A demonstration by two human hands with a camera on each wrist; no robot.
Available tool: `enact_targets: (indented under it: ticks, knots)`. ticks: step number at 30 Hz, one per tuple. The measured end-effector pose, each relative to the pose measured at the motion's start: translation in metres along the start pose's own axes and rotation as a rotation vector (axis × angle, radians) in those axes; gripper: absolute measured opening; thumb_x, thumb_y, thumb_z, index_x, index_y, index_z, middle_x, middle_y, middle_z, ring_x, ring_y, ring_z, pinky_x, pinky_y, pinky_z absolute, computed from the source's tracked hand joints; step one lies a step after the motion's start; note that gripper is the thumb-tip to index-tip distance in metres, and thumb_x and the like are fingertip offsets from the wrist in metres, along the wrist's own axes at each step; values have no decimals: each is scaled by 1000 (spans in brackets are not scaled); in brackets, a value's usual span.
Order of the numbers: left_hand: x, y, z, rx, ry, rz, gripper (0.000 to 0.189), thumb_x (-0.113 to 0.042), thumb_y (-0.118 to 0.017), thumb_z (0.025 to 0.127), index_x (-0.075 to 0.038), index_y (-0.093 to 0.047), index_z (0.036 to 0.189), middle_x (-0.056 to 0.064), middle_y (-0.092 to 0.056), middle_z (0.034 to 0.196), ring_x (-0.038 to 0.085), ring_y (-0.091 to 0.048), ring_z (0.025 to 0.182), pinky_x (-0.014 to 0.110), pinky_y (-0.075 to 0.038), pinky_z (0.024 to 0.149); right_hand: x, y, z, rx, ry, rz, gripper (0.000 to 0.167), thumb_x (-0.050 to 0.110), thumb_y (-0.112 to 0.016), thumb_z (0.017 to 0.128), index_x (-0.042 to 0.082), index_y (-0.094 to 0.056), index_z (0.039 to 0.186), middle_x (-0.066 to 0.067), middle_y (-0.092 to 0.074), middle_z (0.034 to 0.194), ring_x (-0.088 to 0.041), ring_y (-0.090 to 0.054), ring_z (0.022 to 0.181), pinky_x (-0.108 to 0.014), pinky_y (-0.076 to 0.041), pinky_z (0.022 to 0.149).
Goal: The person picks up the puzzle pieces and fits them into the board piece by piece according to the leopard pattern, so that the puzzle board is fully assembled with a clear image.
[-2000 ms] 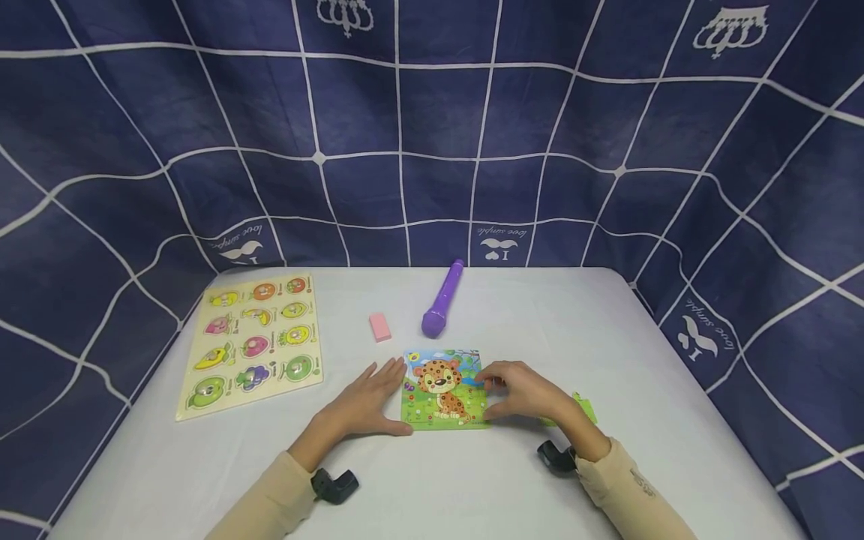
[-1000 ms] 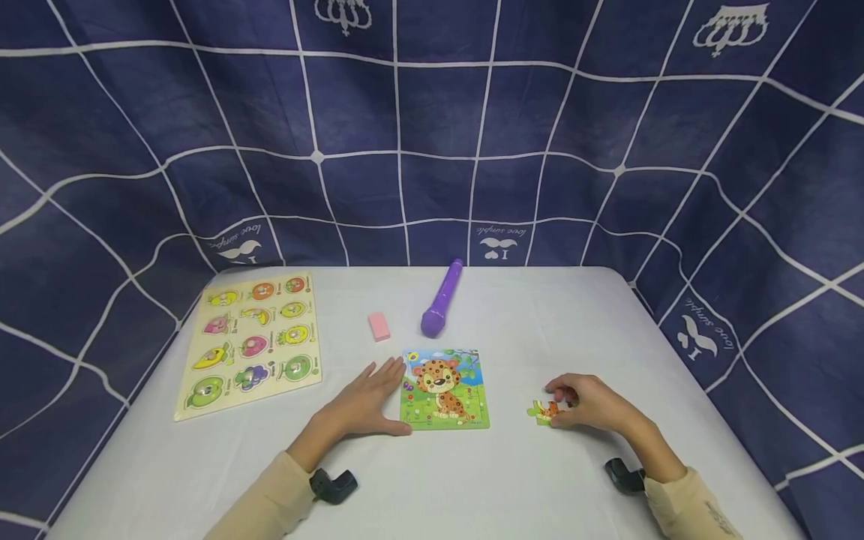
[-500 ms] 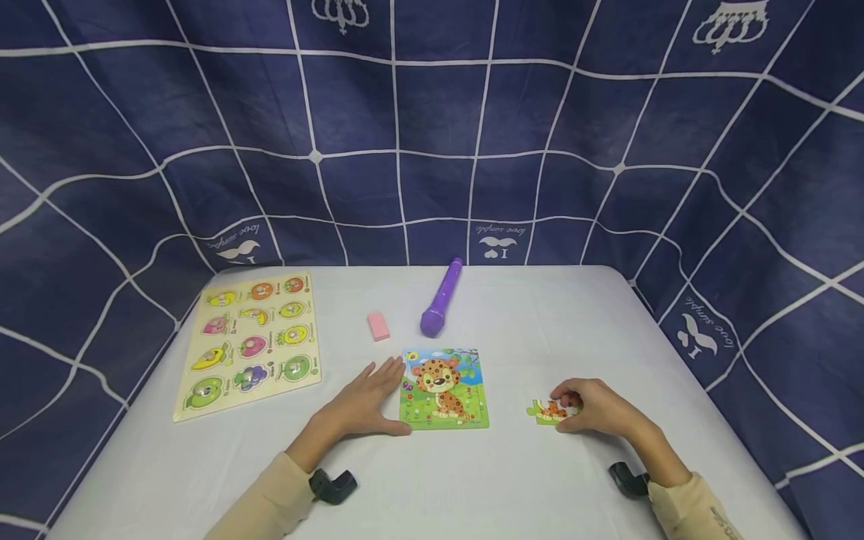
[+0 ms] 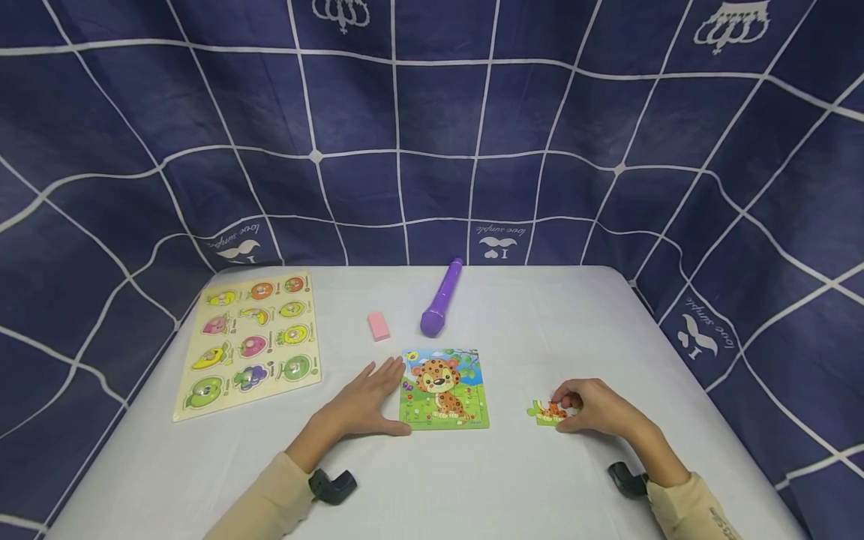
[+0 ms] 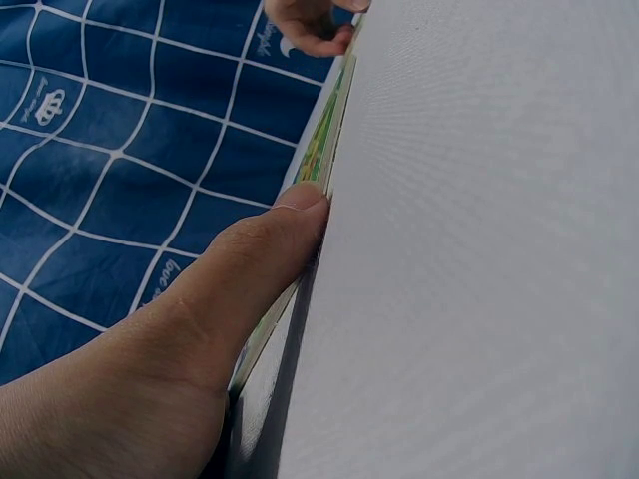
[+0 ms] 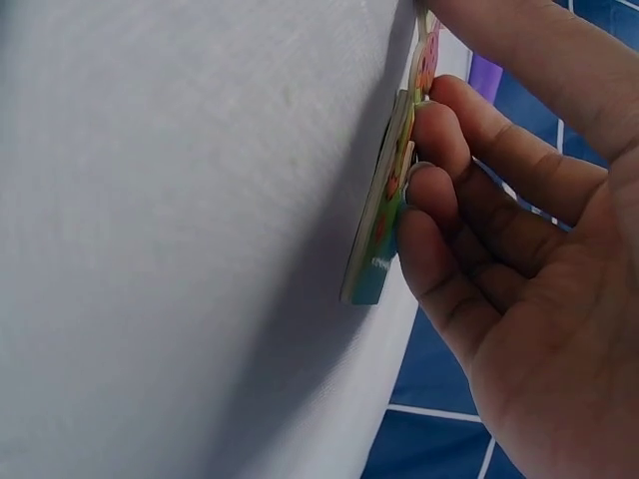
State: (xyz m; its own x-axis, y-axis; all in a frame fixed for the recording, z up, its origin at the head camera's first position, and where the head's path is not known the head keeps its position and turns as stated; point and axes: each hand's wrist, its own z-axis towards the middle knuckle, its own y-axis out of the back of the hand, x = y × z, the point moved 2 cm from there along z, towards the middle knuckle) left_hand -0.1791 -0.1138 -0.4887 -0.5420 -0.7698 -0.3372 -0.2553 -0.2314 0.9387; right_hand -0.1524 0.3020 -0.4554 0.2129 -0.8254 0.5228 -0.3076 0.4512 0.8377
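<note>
A square picture puzzle (image 4: 445, 405) of a spotted cub lies on the white table. My left hand (image 4: 361, 405) lies flat beside its left edge, fingers spread and the thumb at its lower left corner. In the left wrist view that thumb (image 5: 270, 230) touches the edge of the puzzle. Off to the right, my right hand (image 4: 597, 405) has its thumb and fingers around a small puzzle piece (image 4: 545, 414) with orange and green print. The right wrist view shows curled fingertips against stacked puzzle pieces (image 6: 384, 215), their upper faces partly hidden by the fingers.
A wooden fruit board (image 4: 275, 364) lies at the left of the table. Behind the puzzle are a pink block (image 4: 379, 326) and a purple toy microphone (image 4: 442, 300). A dark blue checked curtain (image 4: 439, 187) surrounds the table's back and sides.
My right hand has left the puzzle's right edge and moved right to the loose pieces, with only slight finger shifts in the last second. My left hand has stayed in place.
</note>
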Motion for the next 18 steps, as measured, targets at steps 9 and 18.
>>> enact_targets:
  ticks: [9, 18]
  knots:
    - [0, 0, 0, 1, -6, 1, 117, -78, -61, 72, -5, -22, 155, 9, -16, 164, 26, -15, 152, 48, -12, 126, 1, 0, -1, -7, 19, 28, 36, 20, -90, 63, 11, -69, 92, 4, -59, 78, -8, -51, 72, -18, -45, 59]
    - [-1, 1, -1, 7, 5, -7, 118, -77, -63, 72, -5, -22, 155, 9, -16, 164, 25, -15, 153, 48, -11, 126, 0, 0, -2, -14, 34, 6, 34, 19, -89, 65, 12, -70, 92, 7, -58, 74, -3, -50, 67, -17, -45, 57]
